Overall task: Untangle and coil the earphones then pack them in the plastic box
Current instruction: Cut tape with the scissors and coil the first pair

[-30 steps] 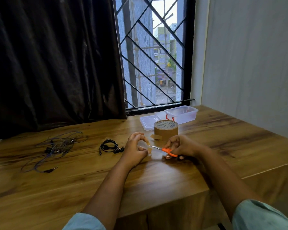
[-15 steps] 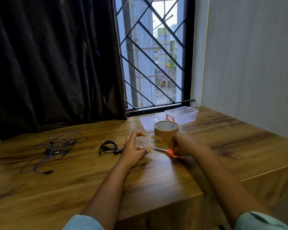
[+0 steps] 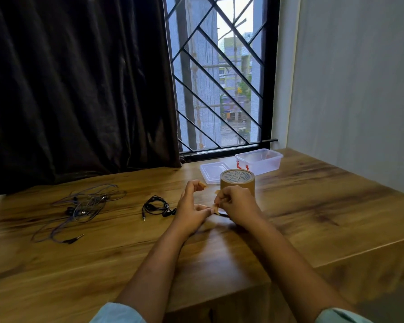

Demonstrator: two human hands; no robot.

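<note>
A coiled black earphone [image 3: 156, 205] lies on the wooden table [image 3: 103, 264], just left of my left hand [image 3: 191, 212]. Farther left lies a tangled heap of blue-grey earphones [image 3: 84, 206]. The clear plastic box [image 3: 259, 161] stands open by the window, its lid [image 3: 211, 171] beside it. My left hand is raised with curved fingers; one brown tape piece [image 3: 202, 184] sticks to its index fingertip, and its thumb holds a second piece [image 3: 214, 208]. My right hand [image 3: 239, 206], fingers curled, pinches that second piece.
A brown tape roll [image 3: 237, 180] stands right behind my hands, its loose end sticking out to the left. A scissor blade tip [image 3: 224, 214] shows on the table under my right hand. A dark curtain hangs at the back left.
My right hand has let go of the orange scissors and moved left to my left thumb, where it pinches the tape piece. My left hand stayed in place.
</note>
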